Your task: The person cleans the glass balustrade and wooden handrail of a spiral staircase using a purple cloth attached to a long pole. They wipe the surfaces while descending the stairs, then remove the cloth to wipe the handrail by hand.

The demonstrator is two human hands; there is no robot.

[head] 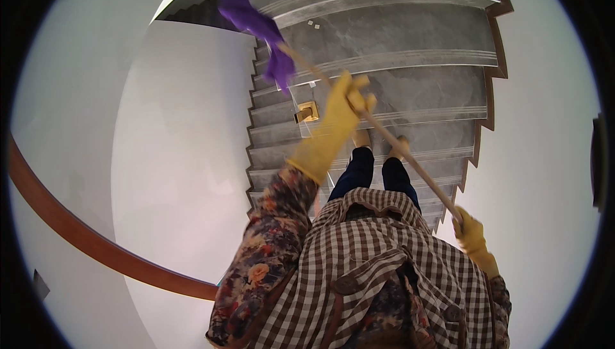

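Note:
My left hand, in a yellow rubber glove, is round the upper part of a long wooden pole; some of its fingers look partly spread. Lower on the right, my right hand, gloved alike, grips the pole near its other end. A purple cloth hangs at the pole's far end, blurred, over the left side of the stairs; how it is fixed there cannot be told.
Grey stone stairs with ribbed edges lie under my feet. A gold-coloured metal fitting stands by a glass panel at the left side. Small white pieces lie on a tread. A brown handrail curves at lower left; a white wall rises at right.

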